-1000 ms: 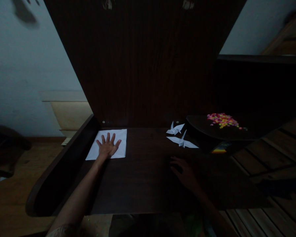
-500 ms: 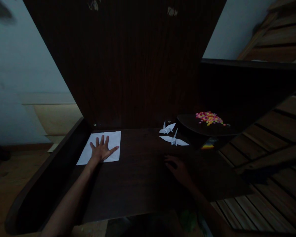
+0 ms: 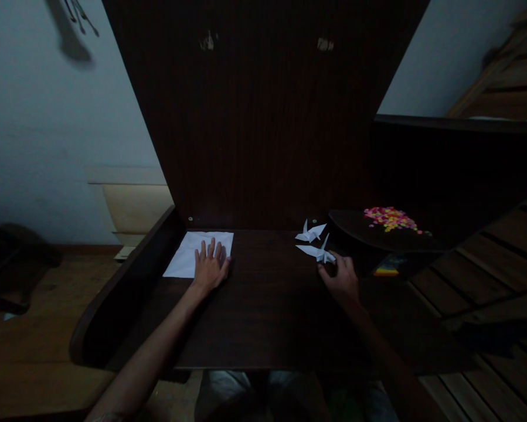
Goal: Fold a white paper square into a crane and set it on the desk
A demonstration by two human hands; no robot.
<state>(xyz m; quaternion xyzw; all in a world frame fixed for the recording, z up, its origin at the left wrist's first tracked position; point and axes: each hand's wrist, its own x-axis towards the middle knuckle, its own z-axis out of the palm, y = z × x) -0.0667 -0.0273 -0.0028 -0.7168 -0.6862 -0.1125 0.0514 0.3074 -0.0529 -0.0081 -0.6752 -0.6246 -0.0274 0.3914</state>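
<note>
My left hand (image 3: 208, 271) lies flat with fingers spread on the right part of a white sheet of paper (image 3: 179, 258) at the table's left. My right hand (image 3: 341, 280) is at the nearer of two white paper cranes, its thumb and fingers curled around the right wing of that paper crane (image 3: 320, 254) and hiding most of the wing. The other paper crane (image 3: 310, 234) sits just behind, apart from my fingers, with its wings raised.
A dark wooden table (image 3: 263, 316) has a tall back panel (image 3: 263, 129) and a raised left side (image 3: 118, 293). At right, a rounded shelf (image 3: 351, 225) carries a heap of small colourful pieces (image 3: 390, 218). Below it shows a yellow-edged item (image 3: 386, 272). Wooden slats (image 3: 492, 264) lie further right.
My right hand has moved forward from the bare tabletop to the nearer crane and closed around its right wing. My left hand has slid toward the paper's right edge. The view has shifted left.
</note>
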